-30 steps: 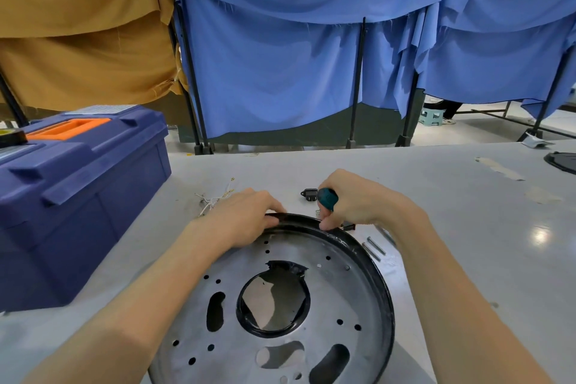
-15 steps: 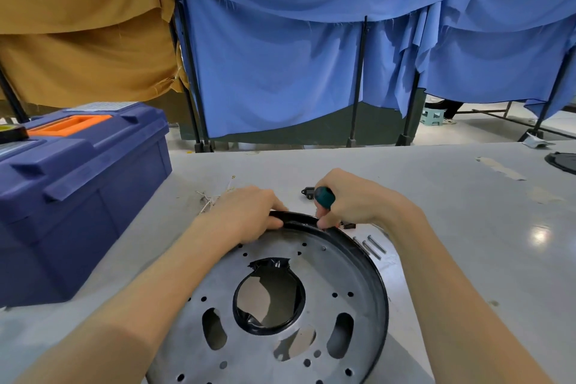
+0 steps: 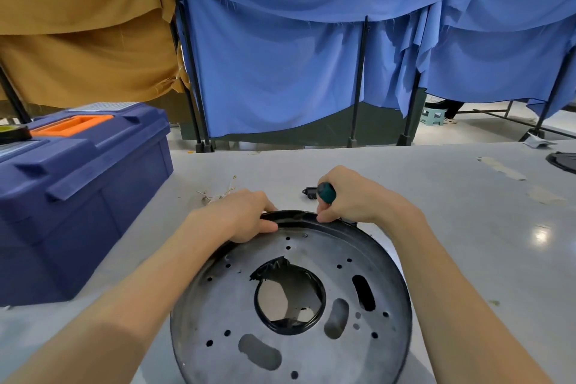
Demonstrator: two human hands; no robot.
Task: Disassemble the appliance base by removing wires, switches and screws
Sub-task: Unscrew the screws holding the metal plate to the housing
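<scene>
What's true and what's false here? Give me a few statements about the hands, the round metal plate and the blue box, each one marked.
The left hand grips the far rim of the round base. True.
The right hand is empty. False: it holds a green-handled tool.
The blue toolbox stands left of the round base. True.
The toolbox lid is open. False: it is shut.
Loose wires lie on the table beyond the left hand. True.

Both hands grip the far rim of the round metal appliance base [image 3: 290, 299] on the counter [image 3: 467, 227], the left hand [image 3: 240, 217] bare, the right hand [image 3: 349, 196] holding a green-handled screwdriver [image 3: 326, 192].
</scene>
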